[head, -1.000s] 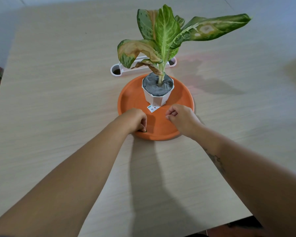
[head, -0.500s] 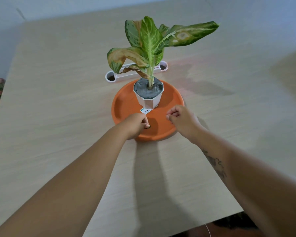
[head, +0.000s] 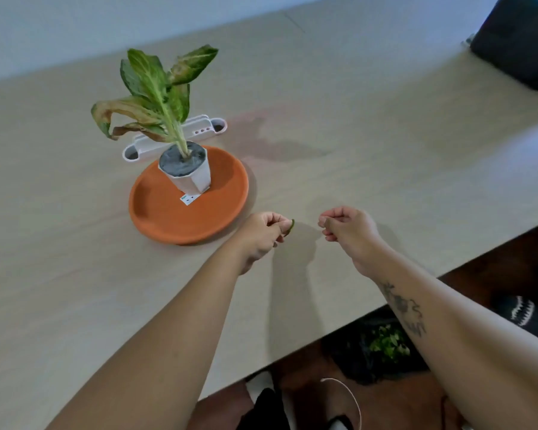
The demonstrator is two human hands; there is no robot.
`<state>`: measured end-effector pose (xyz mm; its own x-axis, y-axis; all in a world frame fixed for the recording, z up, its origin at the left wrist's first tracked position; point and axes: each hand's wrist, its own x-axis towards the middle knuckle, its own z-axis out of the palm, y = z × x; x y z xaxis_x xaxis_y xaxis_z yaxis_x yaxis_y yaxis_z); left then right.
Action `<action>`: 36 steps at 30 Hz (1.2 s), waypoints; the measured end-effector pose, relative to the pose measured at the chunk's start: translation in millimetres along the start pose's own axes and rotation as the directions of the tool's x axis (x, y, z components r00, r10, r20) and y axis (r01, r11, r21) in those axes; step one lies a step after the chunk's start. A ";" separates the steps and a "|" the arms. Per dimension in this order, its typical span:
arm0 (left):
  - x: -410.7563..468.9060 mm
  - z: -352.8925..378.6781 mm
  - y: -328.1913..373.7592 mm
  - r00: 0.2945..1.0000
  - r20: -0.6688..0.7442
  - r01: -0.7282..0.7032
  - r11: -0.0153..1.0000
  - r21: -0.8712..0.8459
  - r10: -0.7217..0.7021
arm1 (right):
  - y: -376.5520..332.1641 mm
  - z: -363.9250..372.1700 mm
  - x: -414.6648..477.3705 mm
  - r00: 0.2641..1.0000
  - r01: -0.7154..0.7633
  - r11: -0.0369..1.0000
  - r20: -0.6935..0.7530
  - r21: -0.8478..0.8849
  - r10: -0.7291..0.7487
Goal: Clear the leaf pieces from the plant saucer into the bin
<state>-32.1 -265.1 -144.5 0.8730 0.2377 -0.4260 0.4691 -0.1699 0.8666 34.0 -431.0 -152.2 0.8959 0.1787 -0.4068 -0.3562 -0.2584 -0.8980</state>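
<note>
Left hand [head: 261, 234] pinches a green leaf piece [head: 290, 227] just right of the orange saucer [head: 168, 218]; right hand [head: 348, 228] is curled closed nearby, contents unclear.

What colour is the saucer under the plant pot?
Orange, a terracotta shade: the saucer shows plainly in the head view, under the white pot.

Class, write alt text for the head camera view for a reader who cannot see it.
A person's left hand pinches a small green leaf piece above a pale wooden table, beside the closed right hand. To the left, a white potted plant stands on a round orange saucer.
</note>
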 end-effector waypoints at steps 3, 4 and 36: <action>-9.4 50.7 2.5 0.999 0.035 0.009 0.998 -0.061 -0.007 | 15.7 -45.3 -17.9 0.999 -0.022 0.999 -0.042 0.031 0.023; -13.5 73.2 3.8 0.998 0.056 0.011 0.997 -0.075 -0.007 | 23.3 -65.6 -24.7 0.998 -0.029 0.999 -0.056 0.037 0.031; 42.5 411.6 -213.8 0.952 0.249 0.068 0.916 0.395 -0.178 | 384.7 -272.8 -10.1 0.845 -0.378 0.924 -0.385 0.063 0.372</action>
<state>-40.3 -612.3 -454.8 0.7809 0.0178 -0.6243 0.5415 -0.5175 0.6626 -39.6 -791.2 -447.8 0.7265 -0.3108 -0.6129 -0.6843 -0.2460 -0.6864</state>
